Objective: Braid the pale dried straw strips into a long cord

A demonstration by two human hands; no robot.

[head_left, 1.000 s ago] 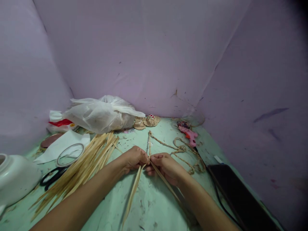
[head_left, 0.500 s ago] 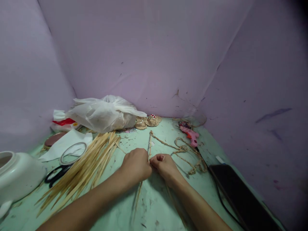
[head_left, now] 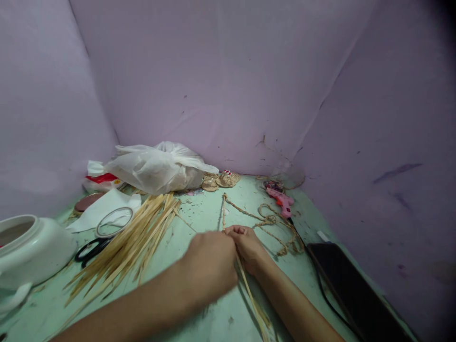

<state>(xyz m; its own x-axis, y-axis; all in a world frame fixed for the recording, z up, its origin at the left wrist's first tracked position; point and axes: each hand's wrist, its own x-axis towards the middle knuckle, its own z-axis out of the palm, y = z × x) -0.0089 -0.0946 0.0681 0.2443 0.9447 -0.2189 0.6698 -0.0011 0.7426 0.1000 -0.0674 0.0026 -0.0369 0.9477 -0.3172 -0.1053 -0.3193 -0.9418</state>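
A straw cord, twisted or braided, runs from a knotted end on the green tabletop down to my hands. My right hand pinches it at its near end. My left hand, blurred and closed like a fist, crosses in front at the same spot, gripping straw strands with its fingertips mostly hidden. Loose straw strands trail from between the hands toward me. From the far knot, more finished straw cord lies looped and tangled to the right.
Left lie a bundle of dry straw, black-handled scissors, a tape roll and a white pot. At the back are a white plastic bag and small woven hats. Right are a pink glue gun and a dark phone-like slab.
My left hand has moved right and nearer to me, across the front of my right hand. Loose strands now show between the hands. The view has shifted slightly.
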